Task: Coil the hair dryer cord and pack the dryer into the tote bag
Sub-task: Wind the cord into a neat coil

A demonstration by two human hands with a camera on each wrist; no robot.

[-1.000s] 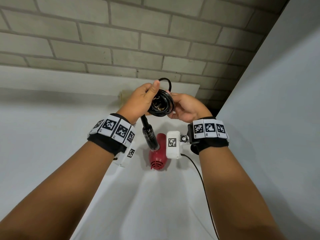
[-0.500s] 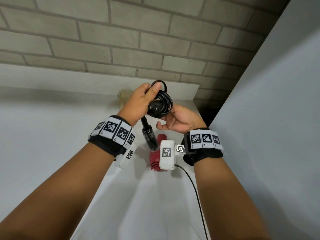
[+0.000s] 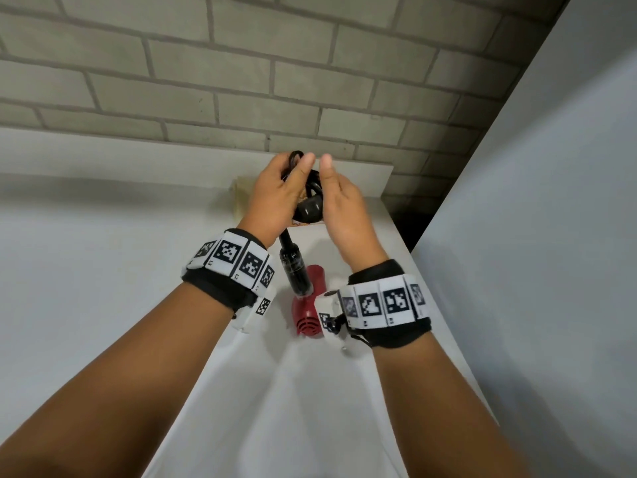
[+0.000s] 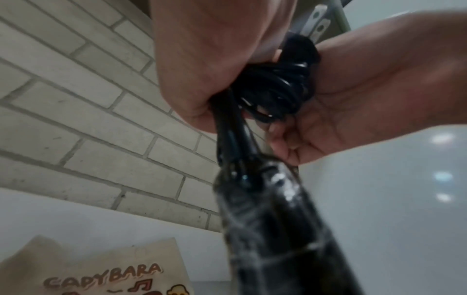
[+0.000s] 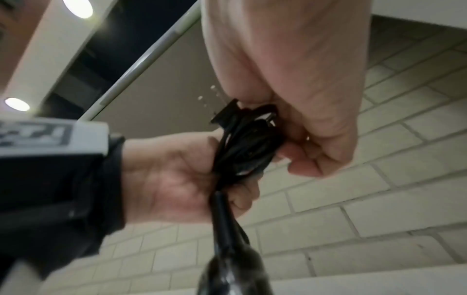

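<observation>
My left hand (image 3: 275, 198) grips the black coiled cord (image 3: 308, 208) in front of me, thumb up beside the top loop. My right hand (image 3: 344, 208) closes on the coil from the right, its fingers curled under the cord (image 5: 245, 143). The plug's prongs (image 4: 316, 22) stick out above the bundle (image 4: 272, 89). Below the hands, the hair dryer hangs by its black handle (image 3: 293, 270), with the red body (image 3: 308, 312) lowest, over the white counter. The beige tote bag (image 3: 241, 198) lies behind the hands; its CAPYBARA print (image 4: 101, 275) shows in the left wrist view.
A white counter (image 3: 103, 270) runs along a grey brick wall (image 3: 241, 81). A white panel (image 3: 551, 236) closes off the right side, with a dark gap (image 3: 410, 215) at the counter's far right corner.
My right hand has come up from under the coil and closed on it from the right. Both hands and the coil have shifted slightly right.
</observation>
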